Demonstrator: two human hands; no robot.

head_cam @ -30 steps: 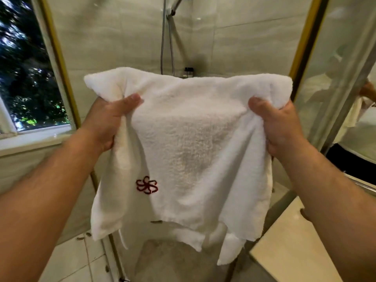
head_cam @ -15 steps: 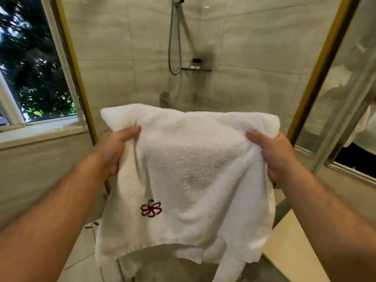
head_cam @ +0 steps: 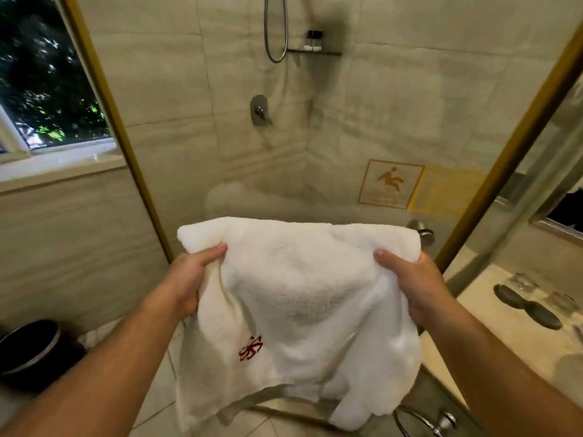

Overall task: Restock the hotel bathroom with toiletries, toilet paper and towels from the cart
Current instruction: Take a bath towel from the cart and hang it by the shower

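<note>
Towel held spread at the shower door, two-handed.
Towel (head_cam: 299, 298) mid-frame, top edge level with rail knob (head_cam: 422, 233) at its 2 o'clock; left hand (head_cam: 186, 282) at 9 o'clock and right hand (head_cam: 413, 285) at 3 o'clock each pinch an upper corner, thumb in front, fingers hidden behind; contact with rail cannot be told. Judgement: drape evenly over rail; corners level; logo (head_cam: 250, 348) facing out; smooth the bunched hem at 5 o'clock.
</note>
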